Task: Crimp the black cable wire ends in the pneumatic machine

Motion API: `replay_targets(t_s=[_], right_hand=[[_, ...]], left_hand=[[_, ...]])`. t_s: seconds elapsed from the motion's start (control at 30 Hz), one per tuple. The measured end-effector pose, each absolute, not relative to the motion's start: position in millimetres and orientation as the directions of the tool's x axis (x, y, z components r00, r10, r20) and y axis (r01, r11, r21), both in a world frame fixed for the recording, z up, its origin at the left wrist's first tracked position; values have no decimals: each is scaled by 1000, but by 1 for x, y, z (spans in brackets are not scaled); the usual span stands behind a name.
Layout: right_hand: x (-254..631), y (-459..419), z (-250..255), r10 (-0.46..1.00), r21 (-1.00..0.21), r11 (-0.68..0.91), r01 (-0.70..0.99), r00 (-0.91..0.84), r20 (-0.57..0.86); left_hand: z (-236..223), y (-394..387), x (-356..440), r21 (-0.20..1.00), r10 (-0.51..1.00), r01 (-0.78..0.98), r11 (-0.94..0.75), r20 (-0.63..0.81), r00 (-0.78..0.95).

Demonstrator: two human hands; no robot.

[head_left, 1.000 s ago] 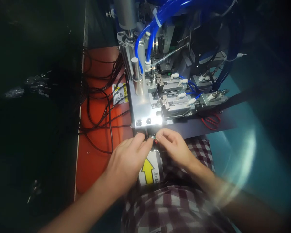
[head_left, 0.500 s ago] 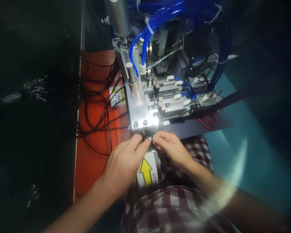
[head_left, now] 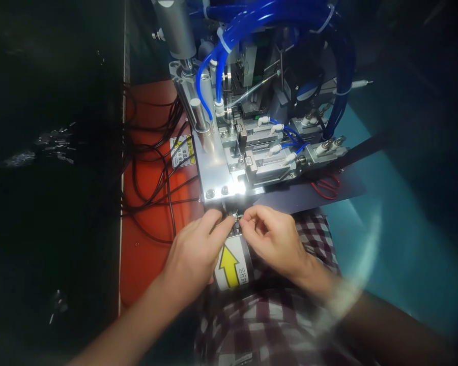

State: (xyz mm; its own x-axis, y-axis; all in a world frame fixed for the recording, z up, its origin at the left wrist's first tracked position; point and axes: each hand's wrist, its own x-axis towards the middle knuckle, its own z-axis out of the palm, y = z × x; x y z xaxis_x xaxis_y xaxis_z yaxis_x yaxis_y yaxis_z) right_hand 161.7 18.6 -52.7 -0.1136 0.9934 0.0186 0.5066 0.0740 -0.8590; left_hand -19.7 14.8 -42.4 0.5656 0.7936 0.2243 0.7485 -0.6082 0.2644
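Note:
My left hand (head_left: 193,246) rests at the front edge of the machine (head_left: 217,170). Its fingers curl down beside a narrow metal track (head_left: 234,231), and the thumb tip presses at a tiny shiny part (head_left: 235,216) there. What those fingers hold is hidden. From the other side, my right hand (head_left: 273,239) has thumb and forefinger pinched together right beside that part; whatever lies in the pinch is too small to name. Just below both hands is a white cover (head_left: 222,277) marked with a yellow arrow (head_left: 229,267).
Thick blue air hoses (head_left: 267,12) arch over the metal cylinders and slides. Black cables (head_left: 148,147) run across the orange surface (head_left: 133,269) on the left. Red-handled scissors (head_left: 325,187) lie to the right. Small clear pieces (head_left: 55,142) lie on the dark surface at far left.
My right hand has turned, with its knuckles higher and its pinch closer about the tiny part. The red bit at its fingertips no longer shows. The view has shifted slightly.

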Motion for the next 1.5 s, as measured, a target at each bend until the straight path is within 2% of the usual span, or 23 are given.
replay_targets(t_s=[0.07,0.2,0.57,0.63,0.77,0.87,1.0,1.13,1.2,1.3,1.37,1.43,1.5], right_hand=[[164,20,-50,983,-817,152,555,-172,67],[166,24,-49,978,-868,82,490,-205,-24],[168,30,-53,966,-943,-34,332,-232,-116],[167,31,-54,960,-958,-110,264,-220,-171],[167,34,-56,897,-923,-378,69,-220,-384],[169,36,-55,844,-876,-480,45,-249,-475],[167,38,-53,888,-904,-423,65,-168,-428],[156,36,-55,912,-916,-401,11,-90,-400],[151,33,-57,944,-944,-329,27,-32,-330],[149,27,-60,988,-977,-150,155,-15,-154],[150,25,-61,992,-973,-116,199,-21,-122],[151,27,-61,972,-965,-230,129,-26,-235],[153,32,-60,908,-910,-414,-22,-73,-412]], left_hand=[[-43,15,-20,269,794,747,-608,220,567],[-44,16,-18,265,797,752,-604,220,563],[-44,15,-20,281,798,747,-603,210,565],[-44,15,-20,279,798,748,-603,202,568],[-43,14,-21,276,801,752,-599,198,565],[-43,14,-21,281,803,753,-595,195,563],[-43,15,-20,289,804,751,-594,189,564],[-43,15,-20,294,809,754,-587,188,557],[-43,15,-20,298,806,749,-591,187,562],[-43,14,-21,303,802,743,-597,192,566],[-44,15,-21,306,801,741,-598,198,565],[-44,15,-21,308,801,739,-598,203,563],[-43,15,-20,307,802,741,-597,202,562]])
